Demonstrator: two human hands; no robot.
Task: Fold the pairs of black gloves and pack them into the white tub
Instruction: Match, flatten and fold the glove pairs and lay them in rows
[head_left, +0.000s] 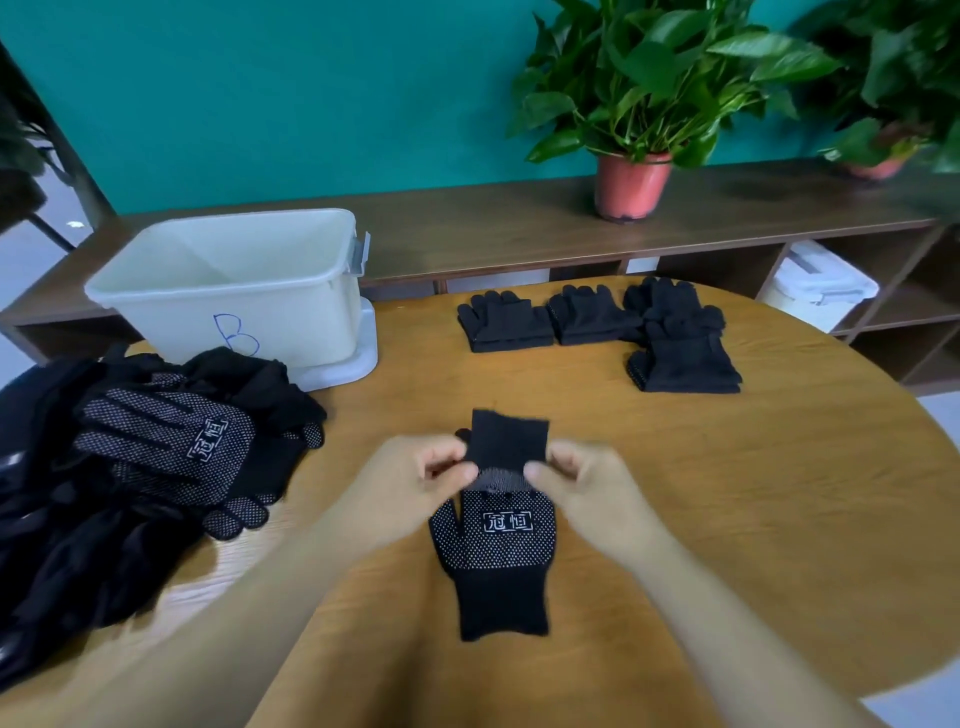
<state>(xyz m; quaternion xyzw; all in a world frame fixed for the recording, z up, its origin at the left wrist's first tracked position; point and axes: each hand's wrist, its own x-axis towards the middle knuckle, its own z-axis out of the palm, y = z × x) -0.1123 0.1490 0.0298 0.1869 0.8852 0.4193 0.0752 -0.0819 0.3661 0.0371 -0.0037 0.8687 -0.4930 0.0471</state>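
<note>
Since the round wooden desk (753, 519) carries the whole job, its layout reads as a work line; the heap of loose black gloves (130, 467) sprawls over the left edge, near the left arm, probably so the next pair can be drawn without stretching; the white tub (291, 312), marked with a blue B, stands at the far left behind that heap, mouth up, and no glove shows in the part of its inside that can be seen, so packing seems not yet begun; the folded pairs (592, 317) lie in small stacks at the far right, well apart from the tub, apparently parked until all are done; the pair being folded (496, 530) lies in the middle, just before the person, dotted palm up and cuff nearest; a plain black flap sits above the palm, whether fingers doubled over or a second cuff I cannot tell; the left hand (410, 478) and right hand (582, 483) each pinch that flap at its side, likely to square the fold.
</note>
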